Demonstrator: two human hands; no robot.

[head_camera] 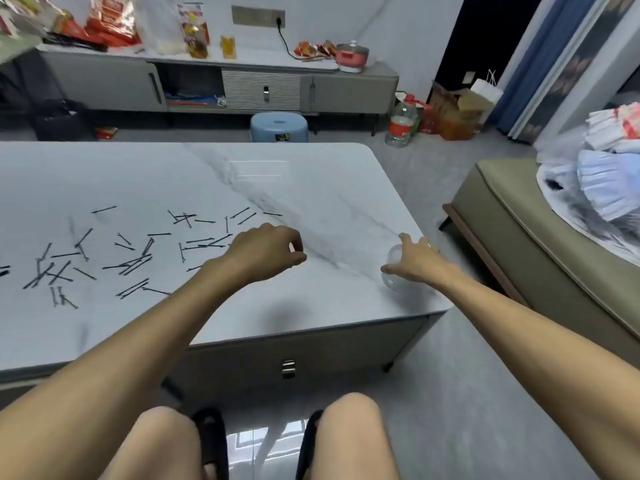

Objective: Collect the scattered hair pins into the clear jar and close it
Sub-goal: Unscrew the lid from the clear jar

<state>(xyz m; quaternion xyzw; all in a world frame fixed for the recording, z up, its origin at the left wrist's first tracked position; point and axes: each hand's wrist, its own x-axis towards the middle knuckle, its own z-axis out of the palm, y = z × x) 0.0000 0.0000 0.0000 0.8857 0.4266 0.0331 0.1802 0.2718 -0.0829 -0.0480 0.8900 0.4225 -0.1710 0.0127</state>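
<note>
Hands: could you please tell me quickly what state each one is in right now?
Left hand: loosely curled above the table, holding nothing visible.
Right hand: open, fingers spread over the clear jar.

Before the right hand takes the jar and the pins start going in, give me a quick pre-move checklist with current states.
1. Right hand at clear jar: ok, on it; closed grip cannot tell.
2. Jar clear of table edge: not ok, close to the near right corner.
3. Jar open, lid located: cannot tell.
4. Left hand free: cannot tell, fingers curled.
5. Hair pins reachable: ok, scattered left of the left hand.
</note>
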